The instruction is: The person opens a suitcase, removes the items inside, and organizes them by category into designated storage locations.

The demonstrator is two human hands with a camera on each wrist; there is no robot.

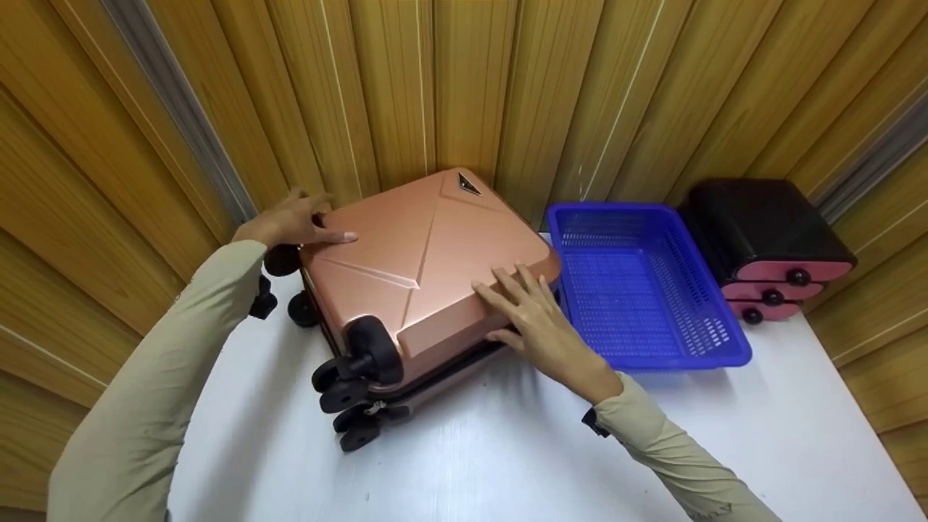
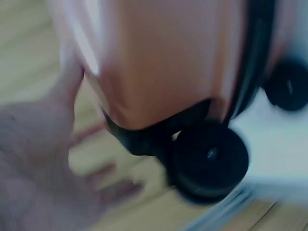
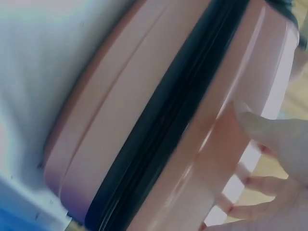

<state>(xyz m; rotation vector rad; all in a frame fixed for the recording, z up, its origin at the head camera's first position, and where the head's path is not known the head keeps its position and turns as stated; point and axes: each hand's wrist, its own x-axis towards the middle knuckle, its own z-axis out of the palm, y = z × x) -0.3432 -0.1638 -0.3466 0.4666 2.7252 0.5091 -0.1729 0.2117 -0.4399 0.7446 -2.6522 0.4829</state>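
Observation:
A rose-gold hard-shell suitcase (image 1: 457, 246) lies flat on a white table, its black wheels (image 1: 373, 351) toward the left and front. Over its back left corner is my left hand (image 1: 286, 219), thumb stretched across the top face, fingers spread beyond the edge. The left wrist view has those fingers (image 2: 108, 192) apart near a black wheel (image 2: 209, 161). My right hand (image 1: 544, 330) rests on the front right edge, fingers extended over the top and thumb against the side. A black zipper band (image 3: 166, 115) runs along that side in the right wrist view.
A blue plastic basket (image 1: 652, 359) stands right beside the suitcase. Farther right is a black box with pink drawers (image 1: 772, 225) and round black knobs. Wood-patterned panels (image 1: 464, 87) close in the back and sides of the white table (image 1: 464, 464).

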